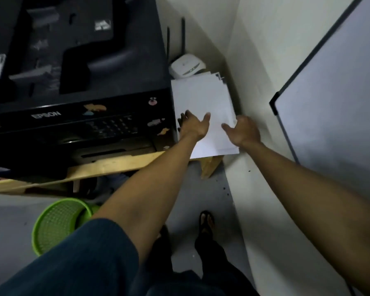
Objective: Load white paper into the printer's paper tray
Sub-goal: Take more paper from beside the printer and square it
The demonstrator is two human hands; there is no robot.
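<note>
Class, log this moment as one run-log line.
left hand open over white paper stack | right hand open | beside black printer

Dim corner: pale walls (pixel 265 39), grey floor (pixel 9 221), wooden table (pixel 107 167), leaning whiteboard (pixel 333 103), green basket (pixel 56 223).

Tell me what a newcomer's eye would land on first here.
The stack of white paper sheets stands out, lying right of the large black Epson printer on the wooden shelf. The left hand rests on it with straight fingers, and the right hand reaches its right edge. Low on the left, a bright green mesh plastic basket sits on the floor.
</note>
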